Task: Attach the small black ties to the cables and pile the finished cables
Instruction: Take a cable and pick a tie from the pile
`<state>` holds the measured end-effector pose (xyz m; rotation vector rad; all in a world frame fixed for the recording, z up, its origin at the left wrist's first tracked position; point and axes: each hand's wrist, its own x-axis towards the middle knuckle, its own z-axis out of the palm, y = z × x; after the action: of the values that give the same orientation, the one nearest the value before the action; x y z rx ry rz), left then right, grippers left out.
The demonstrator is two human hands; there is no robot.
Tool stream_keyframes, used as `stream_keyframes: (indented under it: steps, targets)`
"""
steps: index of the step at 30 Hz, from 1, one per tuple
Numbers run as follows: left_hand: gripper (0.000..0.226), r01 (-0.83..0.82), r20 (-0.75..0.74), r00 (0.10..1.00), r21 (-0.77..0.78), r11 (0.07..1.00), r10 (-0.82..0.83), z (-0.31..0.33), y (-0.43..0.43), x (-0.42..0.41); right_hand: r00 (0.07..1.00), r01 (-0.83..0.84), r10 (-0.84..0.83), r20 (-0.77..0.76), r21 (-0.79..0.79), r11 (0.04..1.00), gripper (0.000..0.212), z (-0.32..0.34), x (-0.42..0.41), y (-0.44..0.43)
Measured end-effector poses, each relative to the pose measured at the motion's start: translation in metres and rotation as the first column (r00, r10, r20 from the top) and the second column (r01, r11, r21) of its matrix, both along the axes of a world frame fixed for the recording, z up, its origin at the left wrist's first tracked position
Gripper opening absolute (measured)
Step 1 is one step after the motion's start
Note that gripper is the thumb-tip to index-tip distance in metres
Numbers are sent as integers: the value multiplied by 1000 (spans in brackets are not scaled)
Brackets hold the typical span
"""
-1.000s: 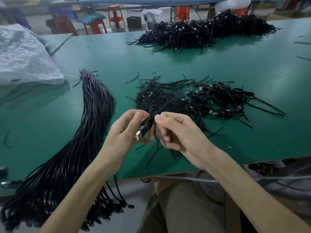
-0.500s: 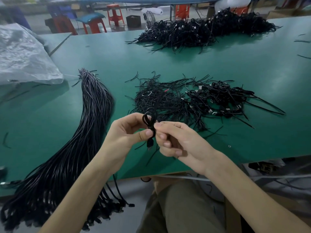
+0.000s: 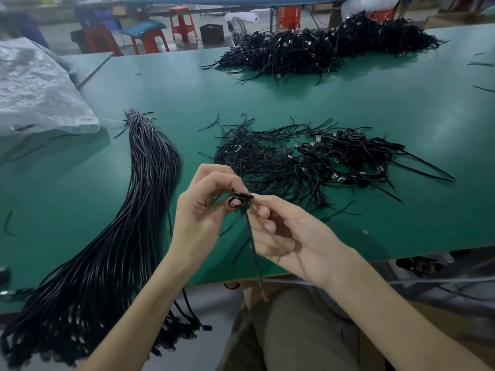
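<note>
Your table top (image 3: 348, 103) presents a smooth, matt green surface. The cable bundle (image 3: 139, 196) has a glossy black plastic sheath that catches the light, and the coiled cable (image 3: 239, 201) you pinch looks the same. The loose ties (image 3: 254, 159) appear thin and matt black. The finished cables (image 3: 356, 148) carry bright metal plugs. The sheet (image 3: 34, 89) is crinkled, translucent plastic.

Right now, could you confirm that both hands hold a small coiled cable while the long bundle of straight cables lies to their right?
Not quite: the head view shows the long bundle lying to their left. The left hand and right hand do hold the small coiled cable.
</note>
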<state>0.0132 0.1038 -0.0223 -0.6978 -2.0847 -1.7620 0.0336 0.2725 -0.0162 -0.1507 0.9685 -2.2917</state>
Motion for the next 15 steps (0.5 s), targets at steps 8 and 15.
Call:
stream_keyframes:
  steps: [8, 15]
  targets:
    - [36, -98, -15, 995, -238, 966, 97, -1, -7, -1, 953, 240, -81, -291, 566, 789, 50, -6, -6, 13]
    - [32, -98, -56, 995, -375, 922, 83, 0, -14, -6, 941, 243, -30, -338, 610, 754, 37, 4, -13, 23]
